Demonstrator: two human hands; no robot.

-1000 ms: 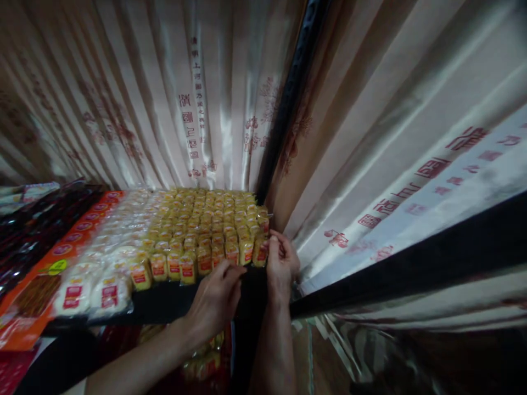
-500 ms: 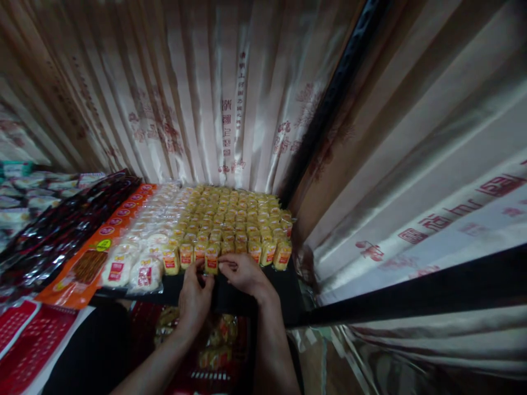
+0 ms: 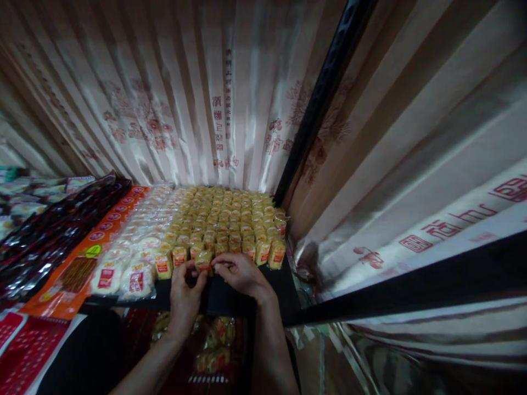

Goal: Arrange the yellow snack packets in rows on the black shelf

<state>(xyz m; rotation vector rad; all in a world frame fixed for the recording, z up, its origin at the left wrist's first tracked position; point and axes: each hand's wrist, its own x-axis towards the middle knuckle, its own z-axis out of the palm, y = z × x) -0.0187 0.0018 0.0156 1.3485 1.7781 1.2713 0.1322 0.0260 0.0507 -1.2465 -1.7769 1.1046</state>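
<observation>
Between my hands is a small yellow cake in clear wrap with a red and orange label (image 3: 203, 261), tilted a little at the front of the rows. My left hand (image 3: 187, 288) grips its left side with thumb and fingers. The bent fingers of my right hand (image 3: 241, 277) pinch at its right edge. Behind them stand many matching wrapped cakes (image 3: 222, 219) in tight rows on a black shelf (image 3: 224, 299). Nearest my left hand on the left are round white wrapped cakes (image 3: 138, 280) with red labels.
An orange snack packet (image 3: 76, 277) and dark shiny packets (image 3: 61, 225) lie further left. Below the shelf, a red box (image 3: 173, 378) holds more wrapped cakes (image 3: 214, 356). Printed curtains (image 3: 185, 99) hang behind and to the right, by a black post (image 3: 321, 104).
The cake between my hands has gone from upright to tilted, and my left hand has shifted slightly left with it. The view has turned slightly to the right.
</observation>
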